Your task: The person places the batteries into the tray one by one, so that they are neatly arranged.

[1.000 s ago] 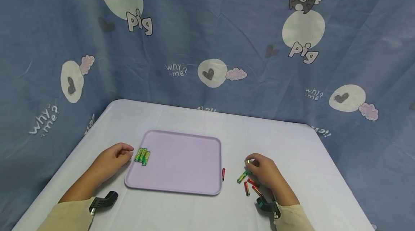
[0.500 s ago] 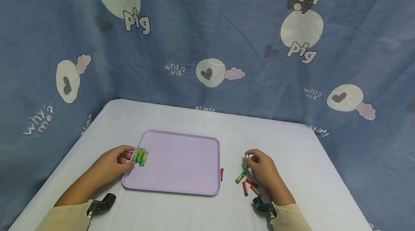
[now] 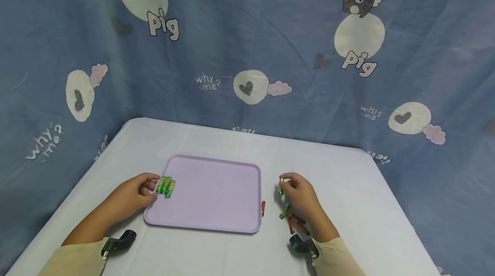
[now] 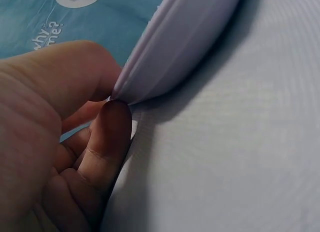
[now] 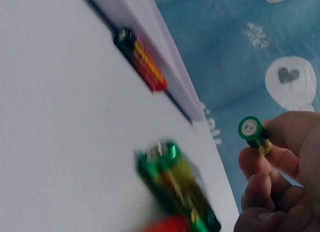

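My right hand (image 3: 303,192) pinches a green battery (image 3: 280,185) between thumb and fingers, just right of the purple tray (image 3: 216,194). The right wrist view shows the flat end of this battery (image 5: 250,127) poking out past the fingertips. At the tray's left edge my left hand (image 3: 131,192) grips the rim; the left wrist view has the thumb and a finger (image 4: 112,124) meeting on the tray rim (image 4: 150,57). Three green batteries (image 3: 166,185) lie side by side on the tray, close to that hand.
Below my right hand lie a green battery (image 3: 285,211) and several red batteries (image 3: 291,225) on the white table (image 3: 216,254). Another red battery (image 3: 263,208) lies right along the tray's right side. A blue patterned curtain (image 3: 185,108) hangs behind the table.
My right hand has lifted the green battery from the pile and moved it left, toward the tray. My left hand has come up to the tray's edge and taken hold of the rim.
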Demonstrator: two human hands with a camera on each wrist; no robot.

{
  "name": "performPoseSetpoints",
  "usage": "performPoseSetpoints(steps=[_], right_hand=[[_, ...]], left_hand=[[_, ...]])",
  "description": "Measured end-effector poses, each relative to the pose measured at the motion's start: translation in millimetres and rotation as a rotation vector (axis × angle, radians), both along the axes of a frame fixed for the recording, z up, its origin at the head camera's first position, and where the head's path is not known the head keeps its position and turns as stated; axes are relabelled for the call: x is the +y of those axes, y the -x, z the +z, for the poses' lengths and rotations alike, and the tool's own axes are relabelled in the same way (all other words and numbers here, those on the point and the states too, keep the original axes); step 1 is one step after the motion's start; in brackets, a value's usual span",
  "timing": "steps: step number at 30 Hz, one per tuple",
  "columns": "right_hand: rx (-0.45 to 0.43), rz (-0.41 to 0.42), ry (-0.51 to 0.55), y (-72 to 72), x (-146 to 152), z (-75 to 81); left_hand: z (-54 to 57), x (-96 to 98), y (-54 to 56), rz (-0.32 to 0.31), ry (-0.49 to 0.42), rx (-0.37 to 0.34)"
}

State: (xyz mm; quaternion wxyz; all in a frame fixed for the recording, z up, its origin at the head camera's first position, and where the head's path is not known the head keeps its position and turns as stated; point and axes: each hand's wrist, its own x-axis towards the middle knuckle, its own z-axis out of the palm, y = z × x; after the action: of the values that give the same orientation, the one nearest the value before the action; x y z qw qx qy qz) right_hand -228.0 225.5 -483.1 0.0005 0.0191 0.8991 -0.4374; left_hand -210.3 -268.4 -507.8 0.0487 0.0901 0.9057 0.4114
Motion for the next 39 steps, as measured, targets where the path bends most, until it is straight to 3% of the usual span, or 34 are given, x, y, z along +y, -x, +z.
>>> performPoseSetpoints(steps=[14,23,30,39], right_hand=[[0.024,0.169,0.062,16.0,-70.2,15.0],[0.018,0.308,0.087,24.8,-127.3,15.8],[-0.001,0.357,0.040,25.3,-172.2,12.9],[-0.087,0.366,0.065,30.3,-219.7,6.4]], left_hand=[[-4.2,-1.3,2.4,0.005,-0.005,0.011],[-4.4,-0.6,1.9,0.014,-0.001,0.012],[-3.2,-1.2,1.6,0.016,0.000,0.022],[-4.6,-2.8,3.0,0.013,0.014,0.011]])
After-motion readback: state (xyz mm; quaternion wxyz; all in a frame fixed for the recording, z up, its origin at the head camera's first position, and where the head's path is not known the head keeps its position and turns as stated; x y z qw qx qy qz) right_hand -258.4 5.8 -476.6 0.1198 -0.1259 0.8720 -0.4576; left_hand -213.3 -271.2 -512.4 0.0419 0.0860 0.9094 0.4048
